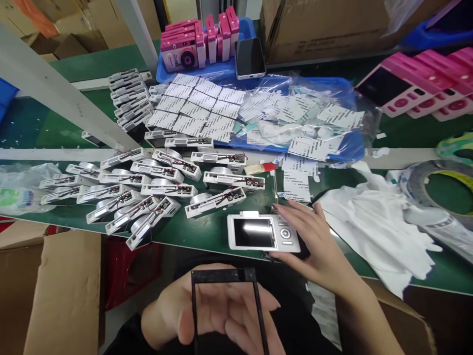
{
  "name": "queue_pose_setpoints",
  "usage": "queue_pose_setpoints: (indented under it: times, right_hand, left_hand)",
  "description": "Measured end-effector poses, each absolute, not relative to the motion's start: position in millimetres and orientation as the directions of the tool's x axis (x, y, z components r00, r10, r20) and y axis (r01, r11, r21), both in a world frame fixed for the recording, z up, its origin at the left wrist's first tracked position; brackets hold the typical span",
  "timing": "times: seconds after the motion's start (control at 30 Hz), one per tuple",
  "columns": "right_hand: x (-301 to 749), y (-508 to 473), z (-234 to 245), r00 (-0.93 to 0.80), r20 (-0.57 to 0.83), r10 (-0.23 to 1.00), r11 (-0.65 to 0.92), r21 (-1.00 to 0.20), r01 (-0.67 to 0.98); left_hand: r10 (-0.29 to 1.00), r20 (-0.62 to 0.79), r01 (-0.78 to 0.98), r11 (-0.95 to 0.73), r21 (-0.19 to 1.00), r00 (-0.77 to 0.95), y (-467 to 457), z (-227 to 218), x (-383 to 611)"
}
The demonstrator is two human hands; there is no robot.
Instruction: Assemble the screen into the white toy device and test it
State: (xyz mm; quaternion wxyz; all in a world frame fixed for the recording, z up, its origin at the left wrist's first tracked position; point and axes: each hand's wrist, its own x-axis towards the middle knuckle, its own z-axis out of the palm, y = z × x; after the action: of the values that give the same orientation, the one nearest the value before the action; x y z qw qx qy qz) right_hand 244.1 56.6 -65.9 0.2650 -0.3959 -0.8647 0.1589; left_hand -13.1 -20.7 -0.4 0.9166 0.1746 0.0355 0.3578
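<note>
My left hand (168, 313), palm up at the bottom of the view, holds a clear panel with a black border (224, 276). The palm and fingers show through the panel. On the table's front edge lies a white toy digital camera (263, 232), its dark screen and round button pad facing up. My right hand (318, 236) grips the camera's right end, fingers on the far edge and thumb on the near edge. Just behind it are a brush with a red-and-cream handle (259, 168) and printed white label sheets (296, 186).
Several white camera bodies with exposed wiring (158, 170) cover the left. Behind are a sheet of labels (199, 106), a blue tray (353, 148) with bagged labels, pink cameras (181, 49) and a phone (250, 58). A white cloth (380, 222) and tape roll (417, 182) lie right.
</note>
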Motion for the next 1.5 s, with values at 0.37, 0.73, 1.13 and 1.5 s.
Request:
queue_pose_setpoints:
  times: [0.37, 0.73, 1.13, 1.5]
  right_hand:
    - [242, 56, -66, -0.539, 0.351, 0.766, 0.640, -0.500, 0.584]
    - [242, 56, -67, -0.553, 0.360, 0.751, 0.657, -0.493, 0.571]
    - [245, 58, -65, -0.532, 0.341, 0.775, 0.625, -0.535, 0.568]
    - [248, 57, -65, -0.524, 0.321, 0.789, 0.599, -0.591, 0.540]
  left_hand:
    - [0.637, -0.145, -0.520, 0.723, 0.455, 0.757, -27, -7, -25]
    - [0.729, 0.062, -0.639, 0.550, 0.538, 0.681, -26, -15, -26]
    - [0.892, -0.118, -0.308, 0.271, 0.912, 0.436, -5, 11, -36]
    - [0.952, 0.256, 0.762, -0.289, 0.580, 0.166, 4, 28, 4]
